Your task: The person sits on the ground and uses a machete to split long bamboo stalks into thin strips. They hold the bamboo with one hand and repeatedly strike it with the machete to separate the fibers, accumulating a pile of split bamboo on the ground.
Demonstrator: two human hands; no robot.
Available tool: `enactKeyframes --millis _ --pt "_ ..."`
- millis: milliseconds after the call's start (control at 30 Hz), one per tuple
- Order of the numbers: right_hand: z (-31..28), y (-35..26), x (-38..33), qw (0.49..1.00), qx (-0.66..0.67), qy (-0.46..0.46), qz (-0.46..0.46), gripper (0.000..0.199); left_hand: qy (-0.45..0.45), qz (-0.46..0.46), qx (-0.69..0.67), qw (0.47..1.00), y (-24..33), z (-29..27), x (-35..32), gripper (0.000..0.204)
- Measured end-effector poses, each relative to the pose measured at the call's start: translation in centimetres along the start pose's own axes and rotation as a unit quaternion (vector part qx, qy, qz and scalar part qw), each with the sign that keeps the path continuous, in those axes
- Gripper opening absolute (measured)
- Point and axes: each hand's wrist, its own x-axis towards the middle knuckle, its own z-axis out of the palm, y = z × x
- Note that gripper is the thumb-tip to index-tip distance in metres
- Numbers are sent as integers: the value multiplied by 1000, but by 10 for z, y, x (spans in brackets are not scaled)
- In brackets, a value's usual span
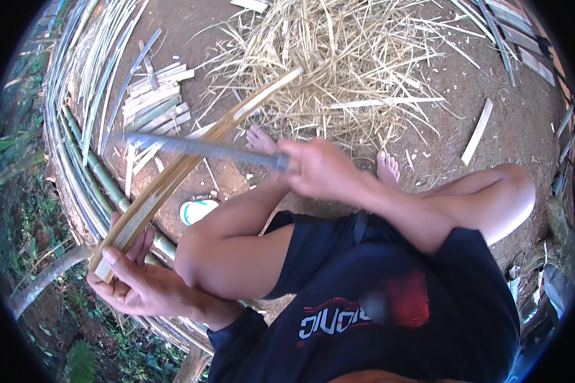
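Note:
My left hand [134,281] is closed round the near end of a long split bamboo strip [166,182], with the thumb on top. From there the strip slants up and away to the right, its far end over the pile of shavings. My right hand [319,169] grips a long-bladed knife [204,148] by its handle, which the fingers mostly hide. The blade points left and crosses the strip about midway; whether it touches the strip I cannot tell.
A large heap of bamboo shavings [338,70] lies on the dirt beyond my feet. Short split pieces [156,102] are stacked at the far left. Long bamboo poles [96,172] run along the left side. A white and teal object [198,210] sits beside my left knee. One loose slat [477,132] lies at right.

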Motion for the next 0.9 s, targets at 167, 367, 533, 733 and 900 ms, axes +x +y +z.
enactKeyframes --millis 167,367,533,733,900 --pt "4 42 24 977 43 39 205 17 3 -15 16 1000 -6 4 10 23" --pt "4 19 4 999 -2 26 41 13 12 -12 7 1000 -4 -1 4 24" --pt "3 67 21 964 67 22 256 8 13 -43 17 999 -12 -1 11 25" --pt "-3 43 12 998 -16 -13 66 11 20 -18 24 999 -6 -2 4 25" --pt "-14 111 31 962 -31 4 271 13 17 -30 -1 999 -13 4 9 20"
